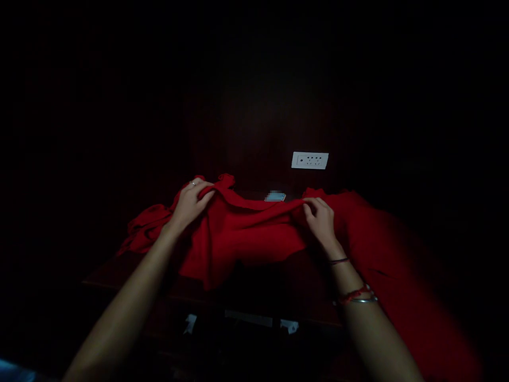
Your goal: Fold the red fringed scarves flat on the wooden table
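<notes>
Across the dark tabletop (115, 271): red cloth (258, 236), spread in a wide band and lifted in the middle
Look of the cloth: plain deep red, with long slack folds sagging across the middle; crumpled heap at the left, small ruffled bunches along the far side (one garment or several, I cannot tell)
Right end: a broad, smooth stretch running down toward the lower right corner, blurring into shadow
Left hand (193, 200): pinching the cloth's upper edge between thumb and fingers, a ring (193, 183) on one finger
Right hand (321, 217): grasping the cloth's upper side by its fingertips, well apart from the left
Right wrist: dark band (338, 261), with a red braided bracelet (356, 294) and silver bangle (363, 301) further up
Behind the cloth: light-blue flat object (275, 197), partly pixelated, just beyond the raised edge
Wall (258, 132): white socket panel (310, 160), above and to the right of that object
Below the table edge: pale scraps (190, 323) and a pale strip (248, 318), too dim to name
In the way: both forearms (131, 297), covering parts of the cloth
</notes>
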`<state>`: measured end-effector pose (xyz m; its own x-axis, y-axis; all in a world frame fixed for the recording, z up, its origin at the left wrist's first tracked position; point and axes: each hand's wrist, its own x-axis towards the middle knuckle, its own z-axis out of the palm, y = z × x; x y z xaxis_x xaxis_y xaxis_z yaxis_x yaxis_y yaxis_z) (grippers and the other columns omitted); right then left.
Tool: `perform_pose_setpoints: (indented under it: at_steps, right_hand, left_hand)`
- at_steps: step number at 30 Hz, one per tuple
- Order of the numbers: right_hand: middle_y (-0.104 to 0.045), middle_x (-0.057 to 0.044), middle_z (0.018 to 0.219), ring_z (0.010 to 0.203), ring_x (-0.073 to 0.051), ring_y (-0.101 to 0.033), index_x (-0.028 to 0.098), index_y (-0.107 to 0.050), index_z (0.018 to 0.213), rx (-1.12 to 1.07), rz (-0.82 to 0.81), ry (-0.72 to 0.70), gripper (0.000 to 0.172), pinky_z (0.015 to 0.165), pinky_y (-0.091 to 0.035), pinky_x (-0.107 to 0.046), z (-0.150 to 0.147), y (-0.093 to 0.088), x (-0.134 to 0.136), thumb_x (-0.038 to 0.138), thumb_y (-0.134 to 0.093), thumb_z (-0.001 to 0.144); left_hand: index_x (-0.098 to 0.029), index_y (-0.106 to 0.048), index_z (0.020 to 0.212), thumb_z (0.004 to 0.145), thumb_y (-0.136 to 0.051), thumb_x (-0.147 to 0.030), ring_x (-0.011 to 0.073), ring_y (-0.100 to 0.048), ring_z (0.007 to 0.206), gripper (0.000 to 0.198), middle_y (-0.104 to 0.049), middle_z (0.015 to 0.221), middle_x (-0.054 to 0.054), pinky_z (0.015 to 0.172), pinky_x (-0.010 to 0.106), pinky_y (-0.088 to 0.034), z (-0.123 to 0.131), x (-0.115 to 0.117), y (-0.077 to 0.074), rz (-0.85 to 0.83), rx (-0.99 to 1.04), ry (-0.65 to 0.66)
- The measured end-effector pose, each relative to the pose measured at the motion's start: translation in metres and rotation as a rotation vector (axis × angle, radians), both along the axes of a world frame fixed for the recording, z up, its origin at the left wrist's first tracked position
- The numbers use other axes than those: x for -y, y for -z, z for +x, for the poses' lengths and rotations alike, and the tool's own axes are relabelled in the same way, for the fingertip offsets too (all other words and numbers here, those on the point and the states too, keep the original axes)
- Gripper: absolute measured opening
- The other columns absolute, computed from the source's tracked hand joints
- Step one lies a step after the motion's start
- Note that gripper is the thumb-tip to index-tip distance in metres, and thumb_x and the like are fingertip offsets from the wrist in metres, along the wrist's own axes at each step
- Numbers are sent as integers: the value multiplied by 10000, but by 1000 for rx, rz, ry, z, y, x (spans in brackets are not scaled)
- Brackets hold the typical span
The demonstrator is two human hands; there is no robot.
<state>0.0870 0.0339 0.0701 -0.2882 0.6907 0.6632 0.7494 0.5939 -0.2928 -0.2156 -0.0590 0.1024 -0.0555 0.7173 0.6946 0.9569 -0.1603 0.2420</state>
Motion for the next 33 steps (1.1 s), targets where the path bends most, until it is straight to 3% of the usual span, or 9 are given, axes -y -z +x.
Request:
perform_pose_setpoints:
  at_steps: [2,5,7,10,13,16,19,26,33]
  right_hand:
    - [-576,-57,939,859,-151,-501,152,-571,919,76,-142,-142,278,759,-364,-238,10,-6,1,156,-353,747]
    - [-630,0,784,696,-126,-542,174,-627,819,447,-659,-371,247,631,-401,-210,15,-1,1,109,-466,643]
    - [-639,6,742,646,-121,-548,168,-633,824,566,-880,-441,236,581,-403,-199,16,4,0,134,-511,624]
    - [-630,-21,835,733,-133,-548,160,-621,861,445,-684,-425,225,652,-400,-208,12,7,-3,224,-470,706]
    - [-594,-76,929,842,-150,-519,134,-596,909,351,-316,-208,272,758,-365,-232,2,11,-11,228,-378,776]
    - [-545,-123,1014,948,-166,-471,101,-551,989,436,-235,-133,297,821,-332,-248,-14,24,-22,235,-384,783]
    - [-489,-136,1108,1023,-177,-430,108,-488,1085,561,-314,-214,363,846,-320,-266,-29,34,-37,283,-411,776]
    - [-572,-78,987,842,-158,-525,130,-538,1009,653,-634,-485,353,699,-396,-231,-44,6,-61,309,-502,707]
    - [-553,-2,689,576,-93,-463,126,-574,782,416,-669,-660,348,523,-351,-204,-14,-57,-58,443,-485,672]
  left_hand:
    - [-211,-569,867,739,-430,-378,161,-476,880,252,-543,924,12,822,258,-333,-12,27,-5,-270,-16,173]
    - [-242,-602,815,589,-594,-403,171,-505,845,278,-575,905,-11,772,259,-371,-24,61,-9,-938,12,364]
    - [-240,-597,862,583,-595,-414,169,-522,820,328,-588,904,-4,733,255,-393,-25,68,-11,-1208,97,424]
    - [-200,-545,964,731,-396,-459,149,-522,836,379,-576,939,26,733,241,-391,-16,49,-7,-1021,192,442]
    - [-168,-544,937,734,-378,-451,166,-488,909,386,-546,988,56,781,240,-357,7,11,14,-714,-19,226]
    - [-165,-537,917,611,-538,-428,190,-498,867,404,-551,957,68,715,238,-380,31,-21,41,-860,-138,93]
    - [-171,-541,736,547,-588,-335,155,-513,703,255,-571,760,8,587,208,-385,42,-35,53,-1024,-33,165]
    - [-174,-466,705,568,-585,-373,97,-482,631,269,-492,676,-50,559,186,-373,25,-33,15,-929,485,520]
    - [-153,-506,717,612,-551,-426,111,-472,690,296,-505,706,-34,641,216,-366,3,-26,-32,-694,411,517]
